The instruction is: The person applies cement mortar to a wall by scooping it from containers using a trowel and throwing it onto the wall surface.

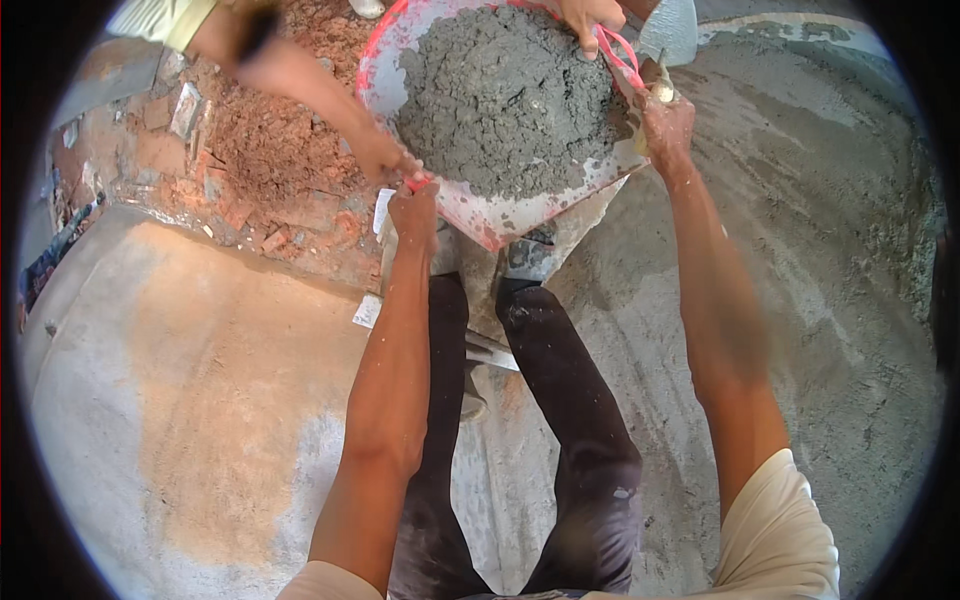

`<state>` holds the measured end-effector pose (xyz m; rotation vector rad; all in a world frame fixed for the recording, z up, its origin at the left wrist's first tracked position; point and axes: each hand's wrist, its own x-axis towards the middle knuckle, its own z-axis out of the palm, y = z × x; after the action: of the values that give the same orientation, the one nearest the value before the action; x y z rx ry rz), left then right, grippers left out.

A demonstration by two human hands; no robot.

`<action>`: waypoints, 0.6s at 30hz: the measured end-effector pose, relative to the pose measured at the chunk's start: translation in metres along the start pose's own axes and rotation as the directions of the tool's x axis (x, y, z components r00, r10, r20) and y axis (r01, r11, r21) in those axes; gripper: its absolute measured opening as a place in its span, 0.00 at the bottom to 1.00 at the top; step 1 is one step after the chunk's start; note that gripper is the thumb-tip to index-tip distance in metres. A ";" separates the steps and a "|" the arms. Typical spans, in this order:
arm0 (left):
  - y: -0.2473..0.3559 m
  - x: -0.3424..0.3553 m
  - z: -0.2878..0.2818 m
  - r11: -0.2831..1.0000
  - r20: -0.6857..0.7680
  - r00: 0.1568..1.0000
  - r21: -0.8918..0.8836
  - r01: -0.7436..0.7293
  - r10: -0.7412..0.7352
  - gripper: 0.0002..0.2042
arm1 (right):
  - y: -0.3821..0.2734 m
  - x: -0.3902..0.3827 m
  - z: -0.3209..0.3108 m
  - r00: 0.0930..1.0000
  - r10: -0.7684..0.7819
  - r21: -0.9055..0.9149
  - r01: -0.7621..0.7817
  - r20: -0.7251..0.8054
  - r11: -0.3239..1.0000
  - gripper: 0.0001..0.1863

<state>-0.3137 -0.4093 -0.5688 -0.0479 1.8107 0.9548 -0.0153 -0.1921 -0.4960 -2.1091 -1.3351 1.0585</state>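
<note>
My left hand (413, 208) grips the red edge of a white-and-pink plastic tub (510, 213) at its lower left, right beside a co-worker's hand (383, 152). Wet grey mortar (505, 95) fills the tub. At the right rim my right hand (668, 124) is closed around the pale handle of a trowel, whose mortar-coated blade (668, 30) points up, and also appears to grip the tub near a pink strap (622, 55). A second hand of a co-worker (590, 20) holds the top of that strap.
Broken bricks and red rubble (275, 170) lie at the upper left. A smeared concrete surface (800, 230) spreads at the right, and a stained slab (190, 380) at the lower left. My legs and boots (525, 258) are below the tub, by small white scraps (367, 311).
</note>
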 end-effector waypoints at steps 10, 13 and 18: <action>-0.014 0.004 0.014 0.965 -0.021 1.000 -0.263 0.003 -0.009 0.12 | 0.075 0.047 -0.003 0.965 0.229 0.260 -0.255 0.127 0.931 0.14; -0.001 -0.004 -0.006 0.997 -0.028 0.998 -0.051 0.060 -0.062 0.15 | 0.045 0.037 0.013 0.946 0.256 0.374 -0.314 0.197 0.873 0.13; -0.006 -0.008 0.020 0.997 -0.009 1.000 -0.074 0.015 -0.016 0.18 | -0.011 0.115 0.017 0.894 -0.190 -0.123 0.260 0.405 0.958 0.17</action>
<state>-0.2918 -0.4039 -0.5693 -0.1124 1.7811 1.0121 -0.0067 -0.0850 -0.5422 -1.8551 -1.8748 1.3500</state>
